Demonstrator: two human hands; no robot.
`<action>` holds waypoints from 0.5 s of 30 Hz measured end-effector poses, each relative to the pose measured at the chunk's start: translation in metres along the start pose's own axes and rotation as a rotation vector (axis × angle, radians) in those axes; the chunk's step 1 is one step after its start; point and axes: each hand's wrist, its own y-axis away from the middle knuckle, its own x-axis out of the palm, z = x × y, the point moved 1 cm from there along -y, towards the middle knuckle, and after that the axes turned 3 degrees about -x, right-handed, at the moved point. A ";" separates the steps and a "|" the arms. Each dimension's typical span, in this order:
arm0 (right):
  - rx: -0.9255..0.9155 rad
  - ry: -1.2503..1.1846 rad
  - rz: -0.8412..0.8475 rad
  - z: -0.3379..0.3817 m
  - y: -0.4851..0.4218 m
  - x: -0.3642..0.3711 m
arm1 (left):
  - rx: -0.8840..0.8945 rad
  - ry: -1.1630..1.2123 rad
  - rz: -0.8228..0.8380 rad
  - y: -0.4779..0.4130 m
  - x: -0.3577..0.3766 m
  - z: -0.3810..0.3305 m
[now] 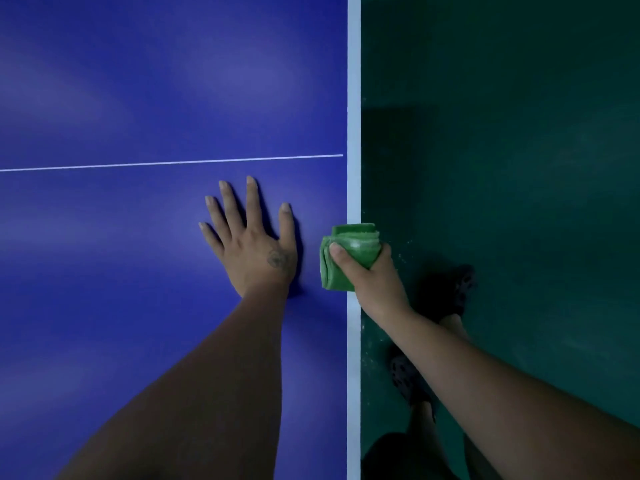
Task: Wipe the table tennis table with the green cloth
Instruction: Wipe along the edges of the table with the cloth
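The blue table tennis table [138, 98] fills the left half of the head view, with a thin white centre line across it and a white stripe [353, 98] along its right edge. My left hand [251, 237] lies flat on the blue surface, fingers spread, just below the centre line. My right hand [370, 275] grips a folded green cloth [341, 261] on the table's right edge, thumb on top of it. The cloth covers part of the white stripe and hangs slightly over the edge.
Dark green floor [502, 168] lies to the right of the table. My own feet in dark shoes [460, 289] stand on it close to the table's edge, below my right arm.
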 end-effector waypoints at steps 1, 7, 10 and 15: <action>0.006 0.014 0.019 0.004 -0.006 -0.002 | 0.002 0.004 0.001 0.000 0.000 0.001; 0.024 0.097 0.127 0.045 -0.051 -0.017 | -0.008 -0.047 0.028 0.000 -0.004 -0.005; 0.020 0.119 0.145 0.055 -0.067 -0.021 | -0.030 -0.051 0.049 -0.028 0.002 -0.024; -0.030 -0.017 0.095 0.052 -0.067 -0.016 | -0.042 -0.042 0.065 -0.152 0.023 -0.114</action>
